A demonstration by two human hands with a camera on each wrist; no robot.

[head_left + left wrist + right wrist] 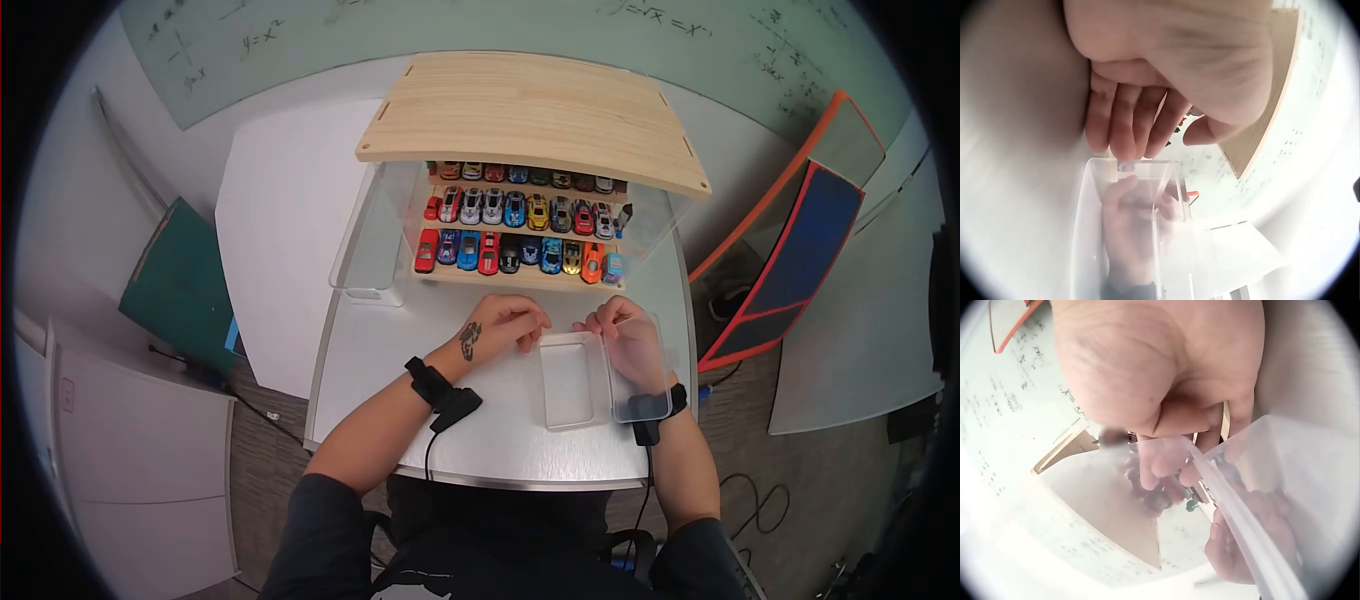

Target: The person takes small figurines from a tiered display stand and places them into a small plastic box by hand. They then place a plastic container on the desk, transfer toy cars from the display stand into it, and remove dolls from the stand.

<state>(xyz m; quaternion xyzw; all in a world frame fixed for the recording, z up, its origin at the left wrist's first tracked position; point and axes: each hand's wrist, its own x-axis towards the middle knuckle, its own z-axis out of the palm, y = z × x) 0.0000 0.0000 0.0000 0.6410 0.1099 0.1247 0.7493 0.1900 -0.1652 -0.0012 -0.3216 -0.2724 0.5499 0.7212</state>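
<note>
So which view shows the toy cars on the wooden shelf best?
The head view: the toy cars sit in clear rows on the wooden shelf. The right wrist view shows only blurred cars behind fingers; the left wrist view shows barely any.

On the pale green glass writing board (500, 30) behind the table we read handwritten formulas: "y = x²" at upper left, "y = √x" near top centre; remaining marks illegible.

Both hands are resting on the table (400, 360): the left hand (505, 325) beside a clear box (567, 385), the right hand (628, 340) holding its lid (640, 385), toy cars (520, 250) sitting ahead.
</note>
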